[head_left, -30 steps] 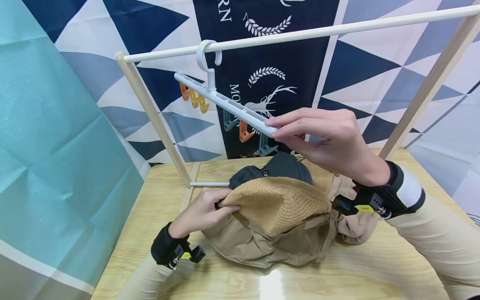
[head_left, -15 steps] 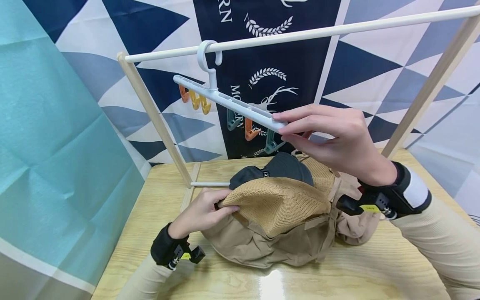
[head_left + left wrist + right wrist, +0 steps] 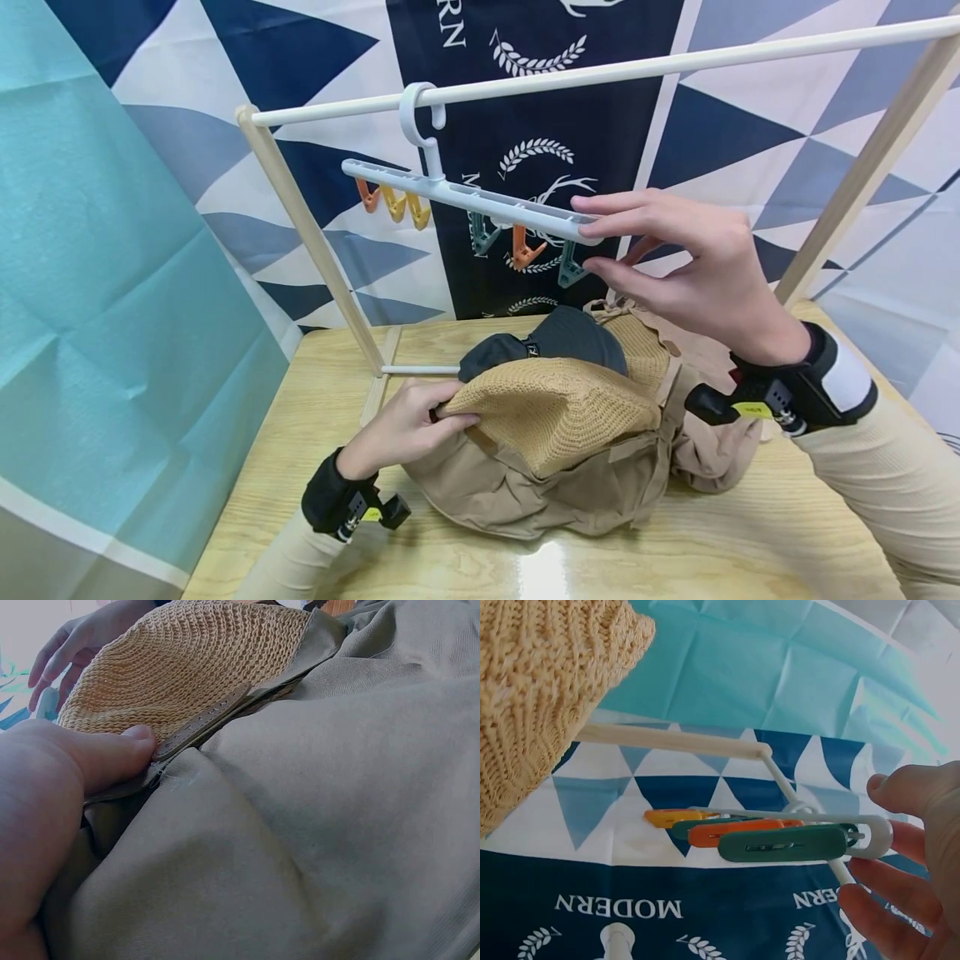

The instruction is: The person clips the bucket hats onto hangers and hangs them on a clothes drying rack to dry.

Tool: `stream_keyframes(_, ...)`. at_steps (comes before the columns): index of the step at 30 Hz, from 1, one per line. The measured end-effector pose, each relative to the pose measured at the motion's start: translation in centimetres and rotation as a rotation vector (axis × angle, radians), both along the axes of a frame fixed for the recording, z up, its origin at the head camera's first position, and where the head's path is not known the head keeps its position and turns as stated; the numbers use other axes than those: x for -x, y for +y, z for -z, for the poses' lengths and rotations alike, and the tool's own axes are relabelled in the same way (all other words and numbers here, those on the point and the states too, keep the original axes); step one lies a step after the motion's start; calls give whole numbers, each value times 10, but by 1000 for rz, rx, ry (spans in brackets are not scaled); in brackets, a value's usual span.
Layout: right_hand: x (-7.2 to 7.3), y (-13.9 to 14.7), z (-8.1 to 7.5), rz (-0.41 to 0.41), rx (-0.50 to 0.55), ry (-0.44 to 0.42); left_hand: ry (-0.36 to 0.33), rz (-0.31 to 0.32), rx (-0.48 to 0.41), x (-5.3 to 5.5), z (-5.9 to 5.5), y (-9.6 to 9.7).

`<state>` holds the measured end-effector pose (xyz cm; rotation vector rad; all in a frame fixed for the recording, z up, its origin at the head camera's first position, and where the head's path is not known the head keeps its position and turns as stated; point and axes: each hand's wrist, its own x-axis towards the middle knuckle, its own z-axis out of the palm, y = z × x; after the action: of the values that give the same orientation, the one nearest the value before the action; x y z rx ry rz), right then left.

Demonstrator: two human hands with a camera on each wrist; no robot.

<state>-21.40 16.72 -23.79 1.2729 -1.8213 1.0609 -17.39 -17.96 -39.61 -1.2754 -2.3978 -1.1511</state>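
2 hands are at work: the left hand (image 3: 408,421) pinches the left edge of the tan knit item (image 3: 562,408), which lies over crumpled brown fabric (image 3: 525,504) on 1 wooden table (image 3: 255,500), with 1 dark cap (image 3: 573,343) behind it. The right hand (image 3: 693,258) has its thumb and fingers spread about the right end of 1 white hanger (image 3: 487,202); whether they touch it I cannot tell. The hanger hooks over 1 white bar (image 3: 600,77) between 2 wooden posts (image 3: 315,242), and 6 clips (image 3: 522,248) show under it: 2 orange, 2 yellow, 2 teal. The person wears 2 black wristbands (image 3: 328,496).
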Motion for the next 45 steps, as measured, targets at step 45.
stream_keyframes(45, -33, -51, -14, -254, -98, 112, -4, -7, -20, -7, -1, 2)
